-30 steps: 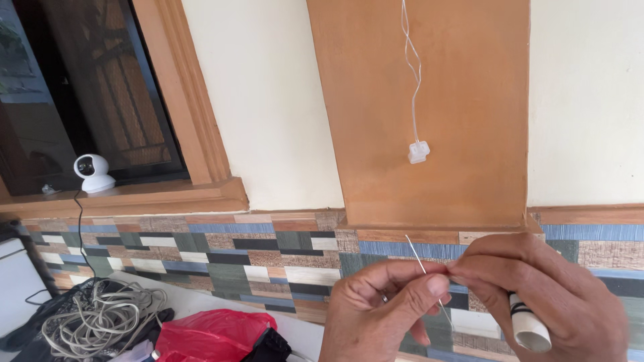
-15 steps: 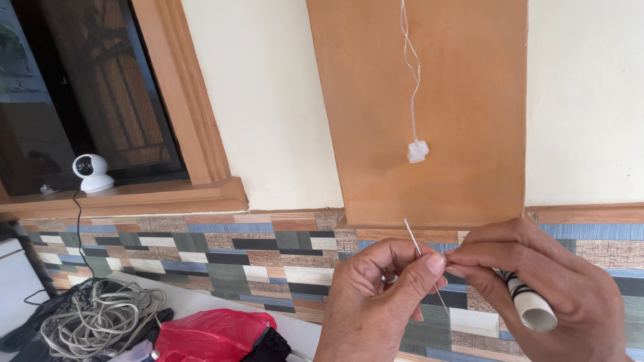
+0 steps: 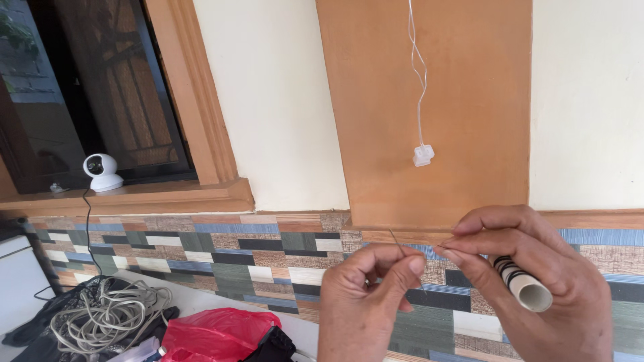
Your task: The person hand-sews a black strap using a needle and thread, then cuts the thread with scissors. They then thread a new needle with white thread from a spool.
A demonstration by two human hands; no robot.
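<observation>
both wrists cut off by bottom edge. left hand (image 3: 365,302) grip on thin needle (image 3: 402,255): middle of it hidden behind thumb and forefinger, tip too fine to make out. thread too thin to tell. right hand (image 3: 537,281) covering most of striped paper roll (image 3: 520,285), only open end showing. red plastic bag (image 3: 215,332) and black thing beside it clipped at bottom edge. cable tangle (image 3: 107,315) partly out of frame at lower left. white hanging cord (image 3: 419,74) running off top edge. window (image 3: 80,87) cropped at left and top, glass reflections unclear.
</observation>
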